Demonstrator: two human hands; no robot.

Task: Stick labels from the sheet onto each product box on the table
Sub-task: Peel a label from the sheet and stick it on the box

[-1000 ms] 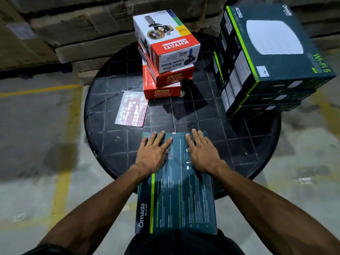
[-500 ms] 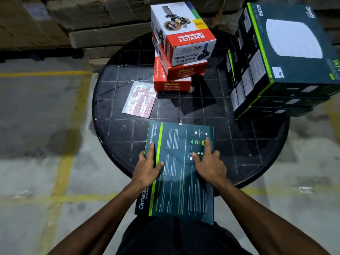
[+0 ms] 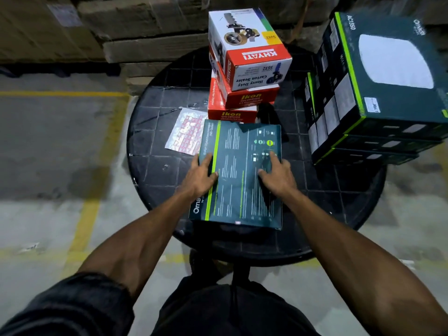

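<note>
Dark-green Omada box (image 3: 242,175) lies flat on the black table (image 3: 155,170). Your left hand (image 3: 200,178) grips its left edge; your right hand (image 3: 276,174) presses on top, fingers loosely spread.

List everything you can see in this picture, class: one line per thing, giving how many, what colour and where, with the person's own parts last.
Table: one, black, round, centre.
Flat box: one, dark teal with green stripe, on the table's near side, under both hands, its far left corner overlapping the label sheet.
Label sheet: one, white with red labels, on the table left of the flat box.
Red boxes: two, stacked at the table's far side.
White and red box: one, on top of the red boxes.
Big dark boxes: a stack of at least three, dark green, table's right side.
Cardboard cartons: several, brown, behind the table.
Floor lines: yellow, on the grey floor, left.
Left hand: on the flat box's left edge.
Right hand: on the flat box's right part.
</note>
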